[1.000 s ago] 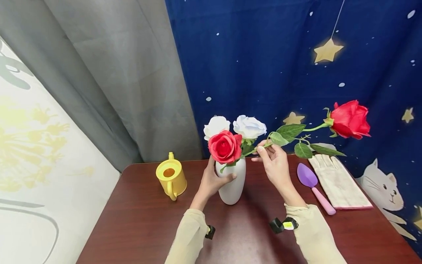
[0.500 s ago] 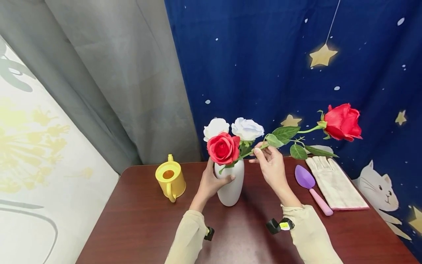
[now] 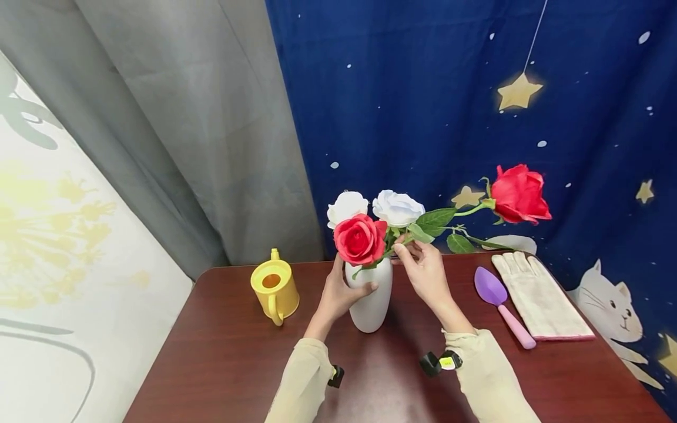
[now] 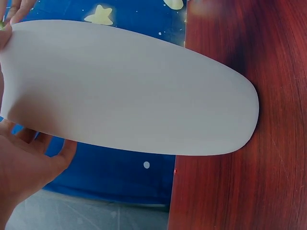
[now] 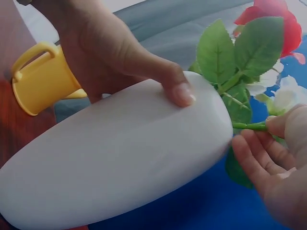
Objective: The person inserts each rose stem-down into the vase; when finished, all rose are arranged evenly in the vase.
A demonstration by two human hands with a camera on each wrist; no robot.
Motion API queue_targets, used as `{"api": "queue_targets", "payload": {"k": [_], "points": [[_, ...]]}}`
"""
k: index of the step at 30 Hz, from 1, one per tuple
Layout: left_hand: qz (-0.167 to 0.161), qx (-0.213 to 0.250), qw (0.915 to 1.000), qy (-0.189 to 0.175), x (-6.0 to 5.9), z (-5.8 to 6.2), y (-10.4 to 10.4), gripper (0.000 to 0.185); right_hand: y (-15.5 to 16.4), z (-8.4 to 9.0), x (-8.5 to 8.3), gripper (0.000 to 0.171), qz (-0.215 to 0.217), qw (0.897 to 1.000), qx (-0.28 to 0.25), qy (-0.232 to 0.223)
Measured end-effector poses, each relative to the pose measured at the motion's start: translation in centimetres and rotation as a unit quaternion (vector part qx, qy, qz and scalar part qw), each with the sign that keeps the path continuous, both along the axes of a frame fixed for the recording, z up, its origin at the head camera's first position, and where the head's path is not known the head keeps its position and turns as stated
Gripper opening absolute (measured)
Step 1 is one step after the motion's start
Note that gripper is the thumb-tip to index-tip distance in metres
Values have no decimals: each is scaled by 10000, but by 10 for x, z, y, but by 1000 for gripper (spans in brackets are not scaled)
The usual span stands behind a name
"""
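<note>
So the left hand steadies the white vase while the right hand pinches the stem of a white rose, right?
Not quite: the rose on the stem that the right hand pinches is red, as the head view shows. The left hand does steady the white vase.

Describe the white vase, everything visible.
The vase is plain matte white, ceramic by the look, egg-shaped with a narrow neck and no markings. It stands upright on the dark red-brown table, between the yellow can and the purple trowel. The left hand grips its upper body, thumb across the front. Three roses sit in its mouth, one red and two white. The right hand pinches a fourth rose's stem just at the rim.
</note>
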State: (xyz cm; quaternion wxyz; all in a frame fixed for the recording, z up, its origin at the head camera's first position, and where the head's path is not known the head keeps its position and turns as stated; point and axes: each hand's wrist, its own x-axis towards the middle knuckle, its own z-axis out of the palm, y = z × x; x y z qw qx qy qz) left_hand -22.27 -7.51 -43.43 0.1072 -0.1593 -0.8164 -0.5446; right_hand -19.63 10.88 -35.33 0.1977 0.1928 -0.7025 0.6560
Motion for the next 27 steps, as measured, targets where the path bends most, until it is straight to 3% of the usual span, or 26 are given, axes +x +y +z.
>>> {"api": "queue_targets", "payload": {"k": [6,10,14,17,22,27], "points": [[7,65,9999,96,-1,2,-2,91,-1,-15,-13,14,-55,9998,211,-29],[-47,108,9998,149,0,6,-3,95,-2,-21,-19,14,-550,9949,820,212],[-203,267,9991,275,13,25,-1,92,-5,-24,-20,26,-1038,9834,1454,322],[-262,303,9988,268,22,36,1,88,-6,-28,-20,34,-1148,9809,1537,334],[-295,195,9994,23,24,34,3,80,-4,-33,-21,28,-1250,9814,1449,141],[-304,218,9993,84,16,21,1,81,-1,-22,-20,30,-1187,9776,1633,-595]]}}
